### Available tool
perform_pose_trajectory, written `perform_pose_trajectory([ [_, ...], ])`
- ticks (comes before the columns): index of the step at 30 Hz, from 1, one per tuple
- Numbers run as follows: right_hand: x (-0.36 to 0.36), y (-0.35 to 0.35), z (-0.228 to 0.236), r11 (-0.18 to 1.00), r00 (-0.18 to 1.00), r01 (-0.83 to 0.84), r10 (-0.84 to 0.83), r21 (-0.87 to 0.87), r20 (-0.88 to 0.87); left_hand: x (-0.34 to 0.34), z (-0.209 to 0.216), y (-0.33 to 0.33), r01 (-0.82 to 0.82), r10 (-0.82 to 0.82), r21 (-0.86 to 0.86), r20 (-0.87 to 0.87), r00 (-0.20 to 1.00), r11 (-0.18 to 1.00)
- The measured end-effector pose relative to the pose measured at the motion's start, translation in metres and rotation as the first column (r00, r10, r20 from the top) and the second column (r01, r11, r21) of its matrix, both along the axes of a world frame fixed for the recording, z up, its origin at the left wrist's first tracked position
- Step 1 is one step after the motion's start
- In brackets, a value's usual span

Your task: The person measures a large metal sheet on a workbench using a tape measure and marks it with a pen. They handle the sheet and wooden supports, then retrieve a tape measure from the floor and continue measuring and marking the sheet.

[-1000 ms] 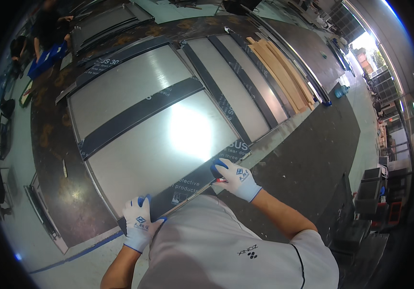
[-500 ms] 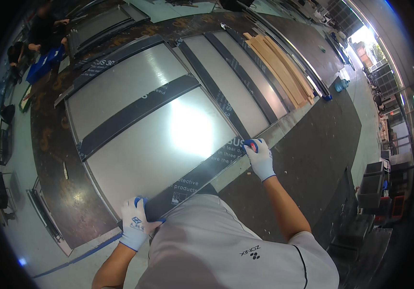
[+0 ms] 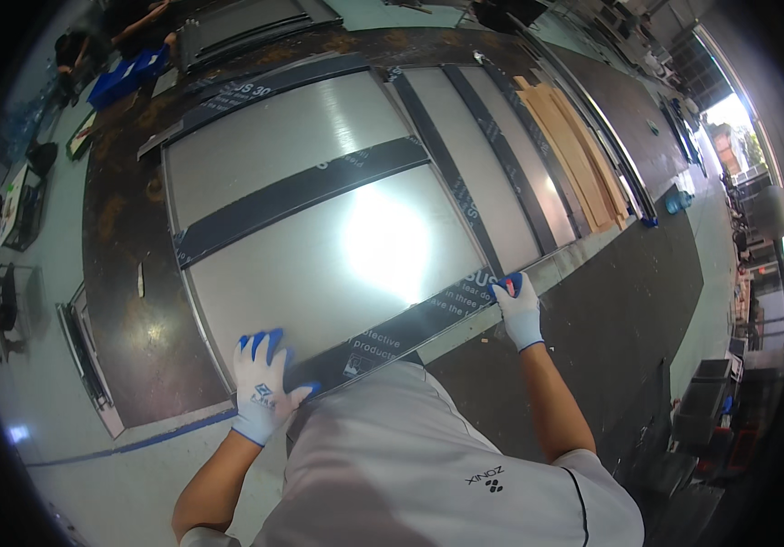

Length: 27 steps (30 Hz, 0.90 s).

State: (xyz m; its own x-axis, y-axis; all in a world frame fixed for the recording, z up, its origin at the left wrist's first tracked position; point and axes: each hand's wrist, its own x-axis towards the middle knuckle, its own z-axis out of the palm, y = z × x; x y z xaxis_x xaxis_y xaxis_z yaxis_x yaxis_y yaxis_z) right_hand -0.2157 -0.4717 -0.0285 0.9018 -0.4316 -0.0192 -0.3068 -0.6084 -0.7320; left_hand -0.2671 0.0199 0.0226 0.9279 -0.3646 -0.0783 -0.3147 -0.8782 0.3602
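Observation:
A large framed panel (image 3: 292, 305) with a silvery-grey face lies flat on the dark worktable, dark film strips along its frame and across its middle. At its near left corner my left hand (image 3: 264, 387), in a white glove with blue fingertips, lies with fingers spread over the face and thumb along the near strip. By the near right corner my right hand (image 3: 519, 310), gloved the same way, is closed. A small red bit shows among its fingers; the rest of what it holds is hidden. Beside the panel, to the right, is a second framed panel (image 3: 474, 159).
Long wooden strips (image 3: 574, 150) lie right of the panels. A small pale tool (image 3: 141, 281) rests on the worktable (image 3: 128, 351) at left. A blue bin (image 3: 128, 77) stands far left near another person's arm (image 3: 141, 25). Dark stacked boxes (image 3: 706, 401) stand at right.
My left hand has opened from a grip on the near left corner to spread fingers on the panel's face. My right hand stays closed at the near right corner. The whole view has shifted.

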Motion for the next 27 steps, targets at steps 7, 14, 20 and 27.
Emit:
perform_pose_trajectory([
  [7, 0.001, -0.021, 0.004, 0.944, 0.979, -0.148, 0.182, 0.294, -0.094, -0.006, 0.01, -0.013, 0.196, -0.192, 0.091, -0.052, 0.98, 0.976],
  [14, 0.034, 0.022, 0.074, 0.892, 0.971, -0.23, 0.24, -0.389, -0.024, 0.0, 0.002, -0.011, 0.111, -0.112, -0.047, -0.012, 0.994, 0.993],
  [20, 0.072, 0.08, 0.132, 0.857, 0.846, -0.455, 0.5, -0.241, 0.184, 0.079, -0.005, -0.012, -0.125, 0.175, -0.26, 0.181, 0.968, 0.958],
  [27, 0.08, 0.079, 0.093, 0.845, 0.875, -0.474, 0.484, -0.249, -0.023, 0.232, -0.002, -0.031, -0.089, 0.102, -0.06, 0.28, 0.955, 0.994],
])
